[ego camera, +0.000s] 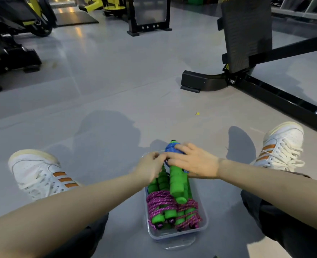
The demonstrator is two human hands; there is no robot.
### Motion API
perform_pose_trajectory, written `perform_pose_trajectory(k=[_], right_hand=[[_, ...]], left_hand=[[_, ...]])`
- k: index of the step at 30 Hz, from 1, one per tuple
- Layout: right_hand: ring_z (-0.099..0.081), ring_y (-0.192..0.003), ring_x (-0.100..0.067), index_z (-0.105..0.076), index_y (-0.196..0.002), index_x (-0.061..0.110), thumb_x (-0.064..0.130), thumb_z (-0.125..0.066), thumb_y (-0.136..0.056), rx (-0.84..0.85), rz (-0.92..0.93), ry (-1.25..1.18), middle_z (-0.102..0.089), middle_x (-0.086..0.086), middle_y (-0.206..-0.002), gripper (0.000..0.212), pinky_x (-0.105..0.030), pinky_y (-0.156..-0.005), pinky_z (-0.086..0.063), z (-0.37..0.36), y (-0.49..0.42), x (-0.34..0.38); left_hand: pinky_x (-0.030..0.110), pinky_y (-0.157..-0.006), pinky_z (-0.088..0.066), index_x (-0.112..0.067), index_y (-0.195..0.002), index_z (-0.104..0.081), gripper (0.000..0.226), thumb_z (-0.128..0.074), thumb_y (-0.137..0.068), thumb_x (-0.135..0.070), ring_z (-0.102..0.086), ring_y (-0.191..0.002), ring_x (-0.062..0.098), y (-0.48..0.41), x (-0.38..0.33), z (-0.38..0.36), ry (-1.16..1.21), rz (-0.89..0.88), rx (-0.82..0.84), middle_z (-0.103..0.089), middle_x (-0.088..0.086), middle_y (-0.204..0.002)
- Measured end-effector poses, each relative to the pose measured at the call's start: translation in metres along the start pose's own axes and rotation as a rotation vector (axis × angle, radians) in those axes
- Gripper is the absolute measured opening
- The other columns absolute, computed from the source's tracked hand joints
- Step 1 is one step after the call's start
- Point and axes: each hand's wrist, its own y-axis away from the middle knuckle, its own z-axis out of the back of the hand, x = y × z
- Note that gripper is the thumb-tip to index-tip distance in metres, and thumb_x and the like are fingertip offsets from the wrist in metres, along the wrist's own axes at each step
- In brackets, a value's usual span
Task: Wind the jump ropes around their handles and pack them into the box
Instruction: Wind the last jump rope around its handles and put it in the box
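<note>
Head view: blue rope [176, 183] going into the box [178, 237], both hands at its far end.
Its green handles run lengthwise along the box and are tilted, the near end resting on two pink ropes [159, 203] already packed and the far end raised over the rim. Right hand [193, 164] covers the blue-wound end, fingers [180, 148] curved round it. Left hand [150, 164] pinches the cord just beside. The pink ropes beneath will likely keep it from seating flat. Shoes [42, 174] flank the box on the floor [116, 81].
</note>
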Motion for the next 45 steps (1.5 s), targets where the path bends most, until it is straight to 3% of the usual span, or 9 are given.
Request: perform_pose_trajectory(k=[8,12,15,17,22,26,30,38,45], right_hand=[[-0.037,-0.113,-0.025,-0.036,-0.126,0.014,0.053,-0.045,-0.087,-0.233,-0.545,-0.513,-0.033,-0.004,-0.13,0.056,-0.032,-0.099,-0.032,0.004,-0.004,0.039],[-0.028,-0.122,-0.023,-0.02,-0.143,0.029,0.031,-0.062,-0.077,-0.128,-0.804,-0.526,-0.026,-0.005,-0.139,0.078,-0.039,-0.1,-0.039,0.012,-0.004,0.052],[-0.033,-0.126,-0.015,-0.004,-0.145,0.038,0.008,-0.062,-0.08,-0.015,-0.935,-0.934,-0.019,-0.004,-0.145,0.092,-0.014,-0.097,-0.034,0.023,-0.006,0.062],[-0.046,-0.114,0.0,-0.015,-0.142,0.033,-0.006,-0.055,-0.084,-0.087,-1.005,-1.325,-0.025,0.0,-0.142,0.082,0.0,-0.087,-0.035,0.024,-0.004,0.063],[-0.061,-0.076,-0.015,-0.059,-0.119,0.014,0.003,-0.037,-0.094,-0.27,-1.411,-1.846,-0.067,-0.003,-0.096,0.035,-0.019,-0.064,-0.051,0.023,-0.001,0.06],[-0.07,-0.066,-0.008,-0.065,-0.102,0.015,0.036,-0.037,-0.099,-0.334,-1.486,-2.087,-0.071,-0.005,-0.086,0.035,-0.018,-0.054,-0.054,0.021,-0.006,0.05],[-0.068,-0.1,-0.022,-0.049,-0.13,0.016,0.054,-0.058,-0.079,-0.228,-1.636,-1.99,-0.068,-0.01,-0.116,0.064,-0.037,-0.083,-0.056,0.006,-0.006,0.047],[-0.06,-0.107,-0.025,-0.045,-0.127,0.013,0.035,-0.038,-0.097,-0.116,-1.758,-1.748,-0.06,-0.011,-0.12,0.038,-0.037,-0.088,-0.05,0.001,-0.008,0.053],[-0.053,-0.111,-0.034,-0.036,-0.128,0.006,0.036,-0.032,-0.1,0.131,-1.582,-1.14,-0.055,-0.019,-0.121,0.041,-0.032,-0.082,-0.038,0.01,-0.022,0.073]], left_hand=[[0.033,-0.075,-0.053,-0.014,-0.1,-0.064,0.045,-0.041,-0.094,-0.053,-0.066,-0.082,0.02,-0.02,-0.008,-0.024,0.725,0.234,0.187,-0.07,0.008,-0.082],[0.02,-0.051,-0.053,-0.01,-0.085,-0.063,0.044,-0.037,-0.098,-0.044,-0.066,-0.055,0.014,-0.019,-0.013,-0.033,0.715,0.162,0.233,-0.066,0.005,-0.062],[0.025,-0.053,-0.053,-0.008,-0.08,-0.063,0.044,-0.048,-0.09,-0.049,-0.066,-0.057,0.018,-0.025,-0.007,-0.037,0.754,0.186,0.124,-0.065,0.008,-0.066],[0.034,-0.066,-0.056,-0.005,-0.101,-0.058,0.055,-0.055,-0.077,-0.055,-0.069,-0.074,0.024,-0.031,0.003,-0.041,0.744,0.174,0.01,-0.068,0.012,-0.088],[0.047,-0.091,-0.052,-0.02,-0.115,-0.055,0.05,-0.05,-0.082,-0.057,-0.066,-0.098,0.028,-0.031,0.011,-0.051,0.554,0.052,-0.227,-0.066,0.011,-0.107],[0.025,-0.103,-0.031,-0.02,-0.135,-0.045,0.052,-0.048,-0.091,-0.049,-0.047,-0.112,0.012,-0.022,0.01,-0.059,0.14,-0.124,-0.286,-0.045,0.006,-0.13],[0.029,-0.101,-0.034,-0.022,-0.147,-0.026,0.055,-0.036,-0.098,-0.045,-0.044,-0.124,0.022,-0.01,0.015,-0.07,-0.18,-0.192,-0.201,-0.031,0.008,-0.14],[0.038,-0.103,-0.028,-0.018,-0.152,-0.012,0.063,-0.008,-0.096,-0.048,-0.039,-0.126,0.024,-0.012,0.025,-0.052,-0.883,-0.303,-0.173,-0.046,0.005,-0.138],[0.03,-0.101,-0.021,-0.02,-0.151,0.002,0.054,-0.017,-0.103,-0.035,-0.035,-0.12,0.018,-0.009,0.049,-0.031,-0.844,-0.414,-0.03,-0.043,0.002,-0.128]])
